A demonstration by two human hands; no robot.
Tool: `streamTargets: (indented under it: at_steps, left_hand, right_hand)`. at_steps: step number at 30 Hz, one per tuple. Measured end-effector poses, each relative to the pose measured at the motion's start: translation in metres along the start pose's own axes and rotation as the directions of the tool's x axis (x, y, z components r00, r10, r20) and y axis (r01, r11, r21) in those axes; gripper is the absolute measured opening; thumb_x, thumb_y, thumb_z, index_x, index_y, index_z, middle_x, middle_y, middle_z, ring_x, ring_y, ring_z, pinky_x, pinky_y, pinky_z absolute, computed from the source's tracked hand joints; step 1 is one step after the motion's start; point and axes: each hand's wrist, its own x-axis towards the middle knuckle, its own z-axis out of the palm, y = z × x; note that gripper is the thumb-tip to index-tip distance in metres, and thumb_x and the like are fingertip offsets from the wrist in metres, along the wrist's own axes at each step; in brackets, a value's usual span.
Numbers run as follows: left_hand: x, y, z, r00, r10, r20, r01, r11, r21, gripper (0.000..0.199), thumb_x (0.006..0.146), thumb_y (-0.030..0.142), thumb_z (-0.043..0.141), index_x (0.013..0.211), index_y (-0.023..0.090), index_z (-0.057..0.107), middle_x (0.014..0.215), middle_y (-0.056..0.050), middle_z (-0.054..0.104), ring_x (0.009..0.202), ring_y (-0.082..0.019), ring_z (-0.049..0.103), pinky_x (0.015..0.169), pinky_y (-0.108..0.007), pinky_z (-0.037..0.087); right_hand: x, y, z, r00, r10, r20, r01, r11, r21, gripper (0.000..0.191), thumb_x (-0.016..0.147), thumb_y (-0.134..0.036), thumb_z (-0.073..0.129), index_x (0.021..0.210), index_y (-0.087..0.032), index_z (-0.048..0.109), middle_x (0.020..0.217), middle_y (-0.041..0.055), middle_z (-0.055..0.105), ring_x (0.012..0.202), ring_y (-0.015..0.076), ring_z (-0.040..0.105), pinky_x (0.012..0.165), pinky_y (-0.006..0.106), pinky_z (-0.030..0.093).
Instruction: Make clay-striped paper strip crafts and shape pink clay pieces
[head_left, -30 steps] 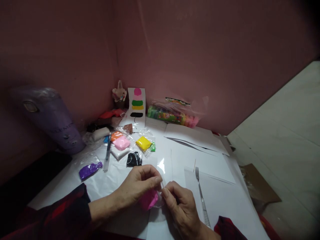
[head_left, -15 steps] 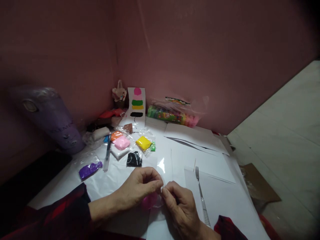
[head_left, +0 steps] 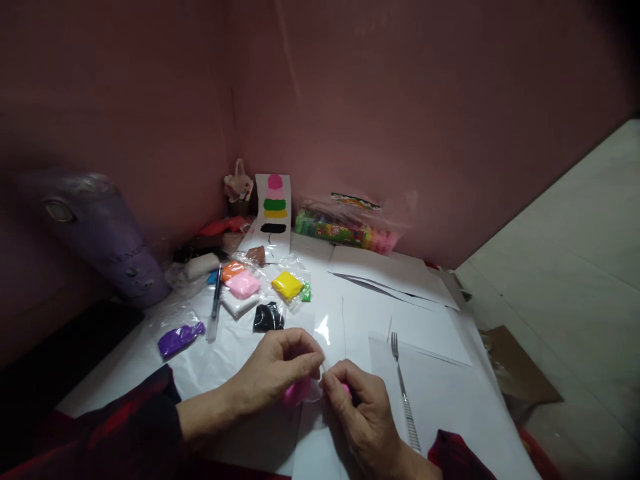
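Note:
Both hands are closed at the front middle of the table. My left hand [head_left: 277, 365] pinches the edge of a small clear plastic bag with bright pink clay [head_left: 298, 392] in it, which hangs below the fingers. Close beside it, my right hand [head_left: 363, 407] pinches the same bag's film between thumb and forefinger. A bit of bright pink shows behind the right thumb; the rest there is hidden. A fork [head_left: 403, 387] lies right of my right hand, with a toothpick [head_left: 389, 329] by its tines. Black clay in a bag [head_left: 269, 317] lies just beyond my left hand.
Bagged clay in yellow [head_left: 287, 286], light pink [head_left: 243, 285] and purple [head_left: 181, 340] lies left, near a pen [head_left: 215, 303]. A purple bottle [head_left: 110, 240] stands far left. A colour-swatch sheet [head_left: 285, 193] and a bag of colourful sticks [head_left: 345, 230] rest against the wall.
My fingertips have shifted slightly, with the left hand a little higher. More pink now shows under the left fingers, and a pink bit has come into view behind the right thumb.

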Motion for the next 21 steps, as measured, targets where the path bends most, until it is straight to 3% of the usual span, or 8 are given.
streamTargets:
  at_steps: [5, 11, 16, 21]
  left_hand:
    - [-0.0036, 0.0017, 0.0032, 1.0, 0.015, 0.003, -0.015, 1.0, -0.007, 0.026, 0.076, 0.038, 0.069, 0.073, 0.015, 0.057, 0.051, 0.005, 0.053, 0.039, -0.007, 0.047, 0.038, -0.018, 0.035]
    - [-0.0012, 0.0019, 0.0016, 0.995, 0.059, -0.074, -0.057, 0.998, 0.03, 0.023, 0.076, 0.035, 0.07, 0.073, 0.014, 0.06, 0.057, 0.003, 0.057, 0.049, -0.008, 0.052, 0.046, -0.018, 0.039]
    - [0.0002, 0.0001, -0.001, 0.999, 0.034, -0.034, -0.033, 0.999, 0.02, 0.024, 0.077, 0.036, 0.069, 0.073, 0.015, 0.059, 0.055, 0.003, 0.057, 0.045, -0.008, 0.05, 0.044, -0.019, 0.037]
    - [-0.0025, 0.0027, 0.0008, 0.995, 0.083, -0.059, -0.079, 0.995, 0.065, 0.022, 0.078, 0.034, 0.069, 0.073, 0.014, 0.062, 0.059, 0.002, 0.059, 0.052, -0.008, 0.051, 0.049, -0.019, 0.038]
  right_hand:
    - [-0.0001, 0.0006, -0.0007, 1.0, -0.022, 0.008, 0.022, 1.0, 0.002, 0.03, 0.092, -0.032, 0.049, 0.067, -0.016, 0.054, 0.056, -0.0042, 0.039, 0.051, 0.0092, 0.035, 0.048, 0.022, 0.031]
    - [-0.0014, 0.0036, -0.0009, 0.999, 0.03, 0.019, -0.03, 0.999, 0.017, 0.03, 0.093, -0.034, 0.049, 0.069, -0.017, 0.054, 0.056, -0.0045, 0.038, 0.05, 0.0094, 0.034, 0.046, 0.022, 0.03]
    - [-0.0016, 0.0041, -0.0005, 1.0, 0.024, 0.015, -0.024, 1.0, 0.013, 0.031, 0.093, -0.035, 0.048, 0.068, -0.017, 0.053, 0.056, -0.0043, 0.038, 0.05, 0.0093, 0.034, 0.045, 0.022, 0.03]
    - [-0.0027, 0.0047, -0.0005, 0.999, 0.038, 0.008, -0.038, 0.999, 0.017, 0.03, 0.093, -0.034, 0.048, 0.07, -0.017, 0.054, 0.056, -0.0035, 0.041, 0.05, 0.0096, 0.036, 0.045, 0.022, 0.032]
